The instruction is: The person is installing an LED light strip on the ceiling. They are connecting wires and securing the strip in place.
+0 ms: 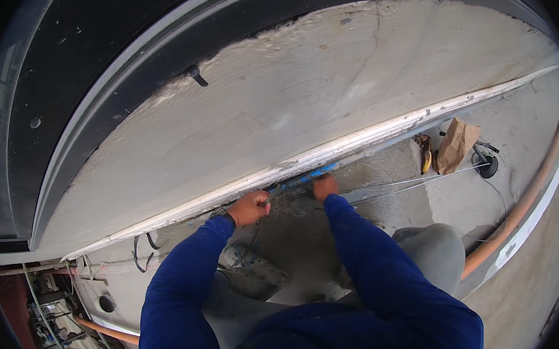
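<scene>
Along the foot of the grey wall runs a short blue pipe (305,177), low against the white ledge. My left hand (250,208), with a watch on its wrist, is closed with its fingers curled just left of the pipe's end. Whatever those fingers hold is too small to make out. At the pipe's right part is my right hand (324,187), closed and seen from its back. Its fingertips are hidden, so I cannot tell whether it grips the pipe. Two thin pale rods (411,182) stretch from near my right hand toward the right.
On the concrete to the right are a brown paper bag (459,145), a dark and yellow item (426,154) and a black round object (487,166). An orange pipe (522,208) borders the ledge. Black cable loops (142,253) stick up at left, near a round hole (107,303).
</scene>
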The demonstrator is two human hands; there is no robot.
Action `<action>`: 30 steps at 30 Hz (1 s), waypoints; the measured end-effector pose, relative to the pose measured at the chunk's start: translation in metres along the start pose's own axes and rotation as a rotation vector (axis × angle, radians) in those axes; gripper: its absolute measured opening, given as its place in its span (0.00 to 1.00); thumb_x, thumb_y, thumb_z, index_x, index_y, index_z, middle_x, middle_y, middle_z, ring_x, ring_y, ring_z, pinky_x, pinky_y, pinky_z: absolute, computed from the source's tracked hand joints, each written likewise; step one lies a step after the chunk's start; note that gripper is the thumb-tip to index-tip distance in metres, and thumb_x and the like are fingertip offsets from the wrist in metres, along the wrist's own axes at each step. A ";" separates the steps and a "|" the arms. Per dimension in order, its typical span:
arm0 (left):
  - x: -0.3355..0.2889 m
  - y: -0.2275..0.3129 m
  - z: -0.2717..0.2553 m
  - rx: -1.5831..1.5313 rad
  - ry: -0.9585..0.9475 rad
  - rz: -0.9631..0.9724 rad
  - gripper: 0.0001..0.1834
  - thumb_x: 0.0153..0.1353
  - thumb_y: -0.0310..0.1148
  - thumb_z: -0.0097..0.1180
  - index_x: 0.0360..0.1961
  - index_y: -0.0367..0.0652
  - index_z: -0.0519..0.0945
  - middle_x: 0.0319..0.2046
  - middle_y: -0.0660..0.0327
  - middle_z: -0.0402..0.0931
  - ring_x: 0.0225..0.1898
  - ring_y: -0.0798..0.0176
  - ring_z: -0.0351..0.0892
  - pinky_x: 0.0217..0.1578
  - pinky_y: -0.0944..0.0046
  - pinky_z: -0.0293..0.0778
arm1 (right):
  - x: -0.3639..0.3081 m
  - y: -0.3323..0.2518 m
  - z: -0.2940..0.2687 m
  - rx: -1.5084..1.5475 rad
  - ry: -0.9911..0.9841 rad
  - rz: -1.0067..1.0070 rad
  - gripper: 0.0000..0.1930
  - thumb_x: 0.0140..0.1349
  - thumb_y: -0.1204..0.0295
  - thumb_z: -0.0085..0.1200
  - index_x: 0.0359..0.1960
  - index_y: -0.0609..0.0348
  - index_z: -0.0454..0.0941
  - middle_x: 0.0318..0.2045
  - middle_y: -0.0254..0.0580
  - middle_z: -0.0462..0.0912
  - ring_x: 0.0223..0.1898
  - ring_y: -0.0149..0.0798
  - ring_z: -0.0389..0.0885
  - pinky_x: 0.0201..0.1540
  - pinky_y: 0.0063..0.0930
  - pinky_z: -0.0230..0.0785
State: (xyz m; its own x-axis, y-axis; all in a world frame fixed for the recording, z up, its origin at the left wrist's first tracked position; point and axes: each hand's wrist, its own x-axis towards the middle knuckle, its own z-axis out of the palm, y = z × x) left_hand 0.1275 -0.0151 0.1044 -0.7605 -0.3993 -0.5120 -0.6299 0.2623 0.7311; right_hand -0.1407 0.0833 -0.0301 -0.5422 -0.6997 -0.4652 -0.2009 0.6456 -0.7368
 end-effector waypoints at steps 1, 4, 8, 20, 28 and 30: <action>-0.026 0.020 -0.020 -0.025 -0.029 -0.107 0.09 0.66 0.24 0.57 0.46 0.37 0.82 0.45 0.62 0.79 0.43 0.70 0.78 0.50 0.66 0.74 | -0.006 -0.006 -0.002 -0.014 0.000 0.021 0.14 0.59 0.69 0.55 0.39 0.69 0.85 0.42 0.69 0.86 0.48 0.67 0.84 0.54 0.51 0.76; -0.099 0.052 -0.072 -0.213 -0.080 -0.315 0.11 0.65 0.31 0.62 0.46 0.39 0.82 0.38 0.65 0.83 0.43 0.68 0.77 0.50 0.62 0.74 | 0.000 -0.006 -0.001 -0.074 0.030 -0.020 0.15 0.60 0.67 0.55 0.38 0.67 0.86 0.40 0.65 0.87 0.45 0.67 0.85 0.51 0.52 0.77; -0.184 0.034 -0.100 -0.072 0.074 -0.500 0.12 0.66 0.30 0.62 0.47 0.36 0.83 0.36 0.66 0.81 0.43 0.73 0.77 0.50 0.69 0.74 | 0.015 0.007 -0.011 -0.200 -0.031 -0.044 0.16 0.62 0.65 0.54 0.38 0.66 0.87 0.40 0.66 0.87 0.47 0.67 0.85 0.53 0.53 0.77; -0.485 -0.108 0.073 -0.604 0.622 -1.112 0.18 0.70 0.45 0.57 0.47 0.42 0.86 0.39 0.60 0.86 0.33 0.62 0.85 0.32 0.60 0.80 | -0.009 0.006 0.015 -0.095 -0.205 -0.027 0.19 0.62 0.63 0.57 0.47 0.66 0.86 0.47 0.65 0.86 0.53 0.62 0.84 0.57 0.47 0.75; -0.361 -0.127 -0.018 -0.006 0.361 -0.567 0.23 0.69 0.42 0.59 0.60 0.39 0.79 0.52 0.54 0.84 0.49 0.55 0.84 0.50 0.60 0.78 | 0.037 0.084 0.042 0.450 -0.072 -0.014 0.13 0.66 0.68 0.56 0.43 0.64 0.86 0.41 0.57 0.89 0.44 0.51 0.86 0.48 0.43 0.74; -0.314 -0.045 -0.048 -0.494 0.396 -0.854 0.27 0.67 0.40 0.62 0.63 0.39 0.77 0.52 0.60 0.83 0.50 0.62 0.83 0.52 0.60 0.77 | -0.008 0.061 0.070 0.423 -0.114 0.035 0.12 0.65 0.69 0.56 0.41 0.65 0.86 0.38 0.55 0.89 0.42 0.51 0.87 0.47 0.42 0.74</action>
State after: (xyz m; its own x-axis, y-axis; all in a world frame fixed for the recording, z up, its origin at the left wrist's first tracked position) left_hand 0.4023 0.0567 0.2541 0.0656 -0.5632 -0.8237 -0.7294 -0.5903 0.3456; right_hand -0.0913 0.1067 -0.1053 -0.4448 -0.7241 -0.5271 0.1803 0.5040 -0.8446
